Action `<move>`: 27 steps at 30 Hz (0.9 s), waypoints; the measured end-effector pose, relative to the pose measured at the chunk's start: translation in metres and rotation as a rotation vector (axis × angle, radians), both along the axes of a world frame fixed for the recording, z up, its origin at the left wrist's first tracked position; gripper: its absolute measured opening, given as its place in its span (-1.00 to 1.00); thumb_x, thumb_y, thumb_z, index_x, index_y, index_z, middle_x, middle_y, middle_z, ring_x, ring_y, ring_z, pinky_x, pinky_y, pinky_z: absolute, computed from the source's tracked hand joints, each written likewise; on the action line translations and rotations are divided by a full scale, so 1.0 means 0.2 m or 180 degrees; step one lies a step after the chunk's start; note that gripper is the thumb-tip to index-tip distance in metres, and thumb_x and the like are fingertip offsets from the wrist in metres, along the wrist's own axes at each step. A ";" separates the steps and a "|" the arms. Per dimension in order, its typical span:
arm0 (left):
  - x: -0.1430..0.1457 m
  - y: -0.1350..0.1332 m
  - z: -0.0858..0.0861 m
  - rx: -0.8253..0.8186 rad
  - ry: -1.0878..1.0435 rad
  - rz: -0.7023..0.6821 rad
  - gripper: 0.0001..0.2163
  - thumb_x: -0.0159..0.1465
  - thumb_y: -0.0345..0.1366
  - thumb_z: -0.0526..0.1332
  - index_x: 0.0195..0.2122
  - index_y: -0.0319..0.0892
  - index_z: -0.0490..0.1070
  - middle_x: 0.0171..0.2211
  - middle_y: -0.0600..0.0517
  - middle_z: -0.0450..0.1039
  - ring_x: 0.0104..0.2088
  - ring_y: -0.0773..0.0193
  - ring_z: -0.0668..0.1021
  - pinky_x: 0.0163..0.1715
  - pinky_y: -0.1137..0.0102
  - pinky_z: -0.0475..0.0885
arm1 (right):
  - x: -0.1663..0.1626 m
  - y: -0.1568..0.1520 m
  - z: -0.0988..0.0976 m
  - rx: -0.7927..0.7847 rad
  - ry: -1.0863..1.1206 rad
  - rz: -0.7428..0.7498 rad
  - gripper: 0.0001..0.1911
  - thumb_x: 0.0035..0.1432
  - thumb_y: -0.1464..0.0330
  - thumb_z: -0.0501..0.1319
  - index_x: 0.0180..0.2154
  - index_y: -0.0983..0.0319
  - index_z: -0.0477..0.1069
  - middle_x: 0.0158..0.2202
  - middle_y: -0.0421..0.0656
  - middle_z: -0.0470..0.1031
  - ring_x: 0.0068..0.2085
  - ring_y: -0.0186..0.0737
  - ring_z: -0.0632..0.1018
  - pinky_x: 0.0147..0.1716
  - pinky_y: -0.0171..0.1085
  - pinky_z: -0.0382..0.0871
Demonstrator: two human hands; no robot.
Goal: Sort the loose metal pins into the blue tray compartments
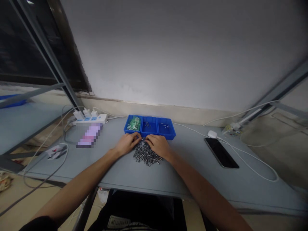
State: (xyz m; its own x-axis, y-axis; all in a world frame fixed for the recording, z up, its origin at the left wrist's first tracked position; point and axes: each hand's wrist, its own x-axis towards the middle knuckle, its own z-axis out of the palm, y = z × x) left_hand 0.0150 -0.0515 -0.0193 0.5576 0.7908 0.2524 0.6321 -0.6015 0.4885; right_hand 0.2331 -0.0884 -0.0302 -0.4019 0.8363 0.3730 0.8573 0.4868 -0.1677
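Note:
A heap of small dark metal pieces, like screws or pins (146, 154), lies on the table in front of three blue bins. At the heap's back left edge is my left hand (127, 143), its fingers curled and the fingertips pinched together. My right hand (158, 145) rests over the heap's back right side, fingers bent inward and closed. What either hand pinches is too small to make out. The left bin (128, 131) holds a green and clear plastic bag (134, 123). A few metal pieces lie in the middle bin (149, 130) and the right bin (166, 131).
A power strip (102, 119) with plugged-in chargers and a blurred-out phone (90, 136) are on the left. To the right lie a dark phone (221, 153), a white earbud case (212, 134) and a looping white cable (255, 157). A wall (180, 64) rises behind.

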 end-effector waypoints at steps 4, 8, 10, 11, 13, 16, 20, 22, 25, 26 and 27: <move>0.00 -0.01 0.00 0.0030 -0.0155 -0.0165 -0.75 0.45 -0.09 0.11 -0.08 -0.11 0.47 -0.59 0.17 0.35 -0.55 0.32 0.40 -0.46 0.45 0.20 | -0.01 -0.01 0.01 -0.0008 -0.0010 0.0015 -0.88 0.44 0.32 0.16 -0.16 0.18 0.46 -0.21 -0.18 0.62 -0.22 -0.22 0.59 -0.29 -0.29 0.24; 0.00 -0.01 0.00 0.0121 -0.0109 -0.0325 -0.76 0.43 -0.11 0.15 -0.06 -0.08 0.52 -0.58 0.17 0.37 -0.55 0.33 0.42 -0.44 0.45 0.22 | -0.01 -0.02 0.02 0.0079 0.0023 0.0118 -0.88 0.46 0.33 0.13 -0.14 0.19 0.42 -0.19 -0.17 0.58 -0.23 -0.24 0.56 -0.30 -0.30 0.23; -0.01 -0.01 0.00 0.0155 -0.0077 -0.0318 -0.78 0.42 -0.12 0.17 -0.10 -0.09 0.54 -0.57 0.15 0.39 -0.54 0.33 0.43 -0.44 0.45 0.22 | -0.01 -0.02 0.02 0.0178 0.0016 0.0184 -0.85 0.47 0.32 0.10 -0.14 0.20 0.41 -0.17 -0.15 0.56 -0.23 -0.25 0.55 -0.32 -0.30 0.22; -0.01 -0.01 0.00 0.0153 -0.0085 -0.0298 -0.78 0.42 -0.13 0.17 -0.12 -0.09 0.55 -0.57 0.15 0.39 -0.54 0.33 0.43 -0.44 0.45 0.22 | -0.02 -0.02 0.02 0.0230 0.0017 0.0227 -0.84 0.48 0.31 0.08 -0.14 0.20 0.41 -0.17 -0.14 0.55 -0.23 -0.25 0.55 -0.32 -0.30 0.22; -0.01 -0.01 0.00 0.0124 -0.0115 -0.0296 -0.79 0.41 -0.13 0.18 -0.15 -0.11 0.55 -0.58 0.16 0.37 -0.55 0.35 0.41 -0.46 0.45 0.21 | -0.02 -0.03 0.02 0.0330 0.0028 0.0303 -0.81 0.50 0.31 0.05 -0.13 0.21 0.40 -0.17 -0.13 0.54 -0.23 -0.26 0.54 -0.34 -0.31 0.22; 0.00 -0.02 0.01 0.0077 -0.0151 -0.0453 -0.80 0.39 -0.16 0.19 -0.23 -0.15 0.51 -0.61 0.17 0.32 -0.57 0.37 0.37 -0.48 0.46 0.19 | -0.03 -0.04 0.02 0.0443 0.0067 0.0414 -0.77 0.52 0.31 0.00 -0.13 0.22 0.40 -0.18 -0.12 0.53 -0.24 -0.27 0.53 -0.35 -0.32 0.23; 0.00 -0.03 0.01 0.0112 -0.0296 -0.0616 -0.87 0.35 -0.26 0.20 -0.31 -0.18 0.45 -0.56 0.16 0.34 -0.53 0.39 0.38 -0.45 0.48 0.24 | -0.04 -0.05 0.02 0.0469 0.0237 0.0491 -0.72 0.52 0.24 0.01 -0.14 0.22 0.41 -0.19 -0.12 0.55 -0.24 -0.27 0.54 -0.33 -0.32 0.25; 0.00 -0.03 0.01 0.0205 -0.0441 -0.0674 -0.92 0.32 -0.32 0.21 -0.31 -0.18 0.44 -0.49 0.13 0.39 -0.48 0.38 0.41 -0.40 0.48 0.28 | -0.04 -0.05 0.03 0.0445 0.0340 0.0444 -0.73 0.51 0.22 0.02 -0.10 0.21 0.41 -0.17 -0.12 0.56 -0.22 -0.26 0.55 -0.31 -0.32 0.26; 0.00 -0.03 0.01 0.0332 -0.0646 -0.0712 -0.96 0.29 -0.37 0.21 -0.27 -0.18 0.44 -0.38 0.08 0.45 -0.39 0.35 0.46 -0.36 0.48 0.34 | -0.04 -0.04 0.03 0.0379 0.0289 0.0344 -0.77 0.51 0.29 0.01 -0.04 0.21 0.41 -0.14 -0.11 0.55 -0.20 -0.24 0.55 -0.29 -0.31 0.28; 0.00 -0.03 0.02 0.0346 -0.0685 -0.0709 -0.95 0.29 -0.38 0.20 -0.25 -0.17 0.45 -0.35 0.07 0.47 -0.37 0.34 0.47 -0.35 0.47 0.35 | -0.04 -0.04 0.03 0.0339 0.0213 0.0317 -0.76 0.51 0.31 0.01 -0.05 0.21 0.42 -0.14 -0.11 0.54 -0.20 -0.24 0.55 -0.29 -0.31 0.28; 0.00 -0.03 0.02 0.0343 -0.0706 -0.0706 -0.94 0.29 -0.38 0.20 -0.24 -0.17 0.45 -0.33 0.06 0.48 -0.35 0.33 0.49 -0.34 0.47 0.37 | -0.04 -0.04 0.03 0.0298 0.0133 0.0295 -0.76 0.50 0.32 0.01 -0.06 0.21 0.44 -0.15 -0.11 0.54 -0.21 -0.24 0.55 -0.29 -0.31 0.28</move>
State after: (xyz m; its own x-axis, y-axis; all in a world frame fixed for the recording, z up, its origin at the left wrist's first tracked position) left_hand 0.0152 -0.0566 -0.0159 0.6353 0.6185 0.4625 0.3652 -0.7683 0.5257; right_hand 0.2261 -0.0969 -0.0240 -0.4584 0.7570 0.4657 0.8010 0.5789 -0.1525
